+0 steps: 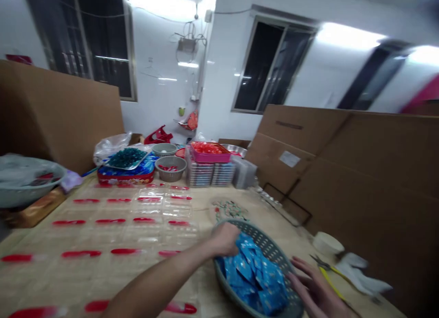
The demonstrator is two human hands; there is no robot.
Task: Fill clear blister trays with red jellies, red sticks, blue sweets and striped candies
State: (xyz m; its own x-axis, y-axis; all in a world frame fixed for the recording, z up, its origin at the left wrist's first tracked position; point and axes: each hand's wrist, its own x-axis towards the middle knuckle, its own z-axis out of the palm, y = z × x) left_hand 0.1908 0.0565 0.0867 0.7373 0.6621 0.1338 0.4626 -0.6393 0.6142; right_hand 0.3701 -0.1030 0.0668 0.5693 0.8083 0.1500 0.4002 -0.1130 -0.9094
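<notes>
A grey-green plastic basket (230,294) with a perforated wall stands on the table in front of me. Shiny blue packets (254,272) are heaped in it. My left hand (226,239) is inside the left part of the rim, curled closed against the packets; what its fingers pinch is hidden. At the basket's right rim is my right hand (315,290), its fingers apart and touching or very near the edge. Left of the basket, under and beyond my left forearm, lie rows of clear plastic trays (147,235) with red pen-like pieces (126,251) on them.
Behind the basket lies a clear bag of small green and red pieces (229,209). Pliers (329,268) and a tape roll (328,243) lie at right, before cardboard (363,180). Farther back stand a pink tray (211,157), stacked cases (200,174) and a grey bowl (170,175).
</notes>
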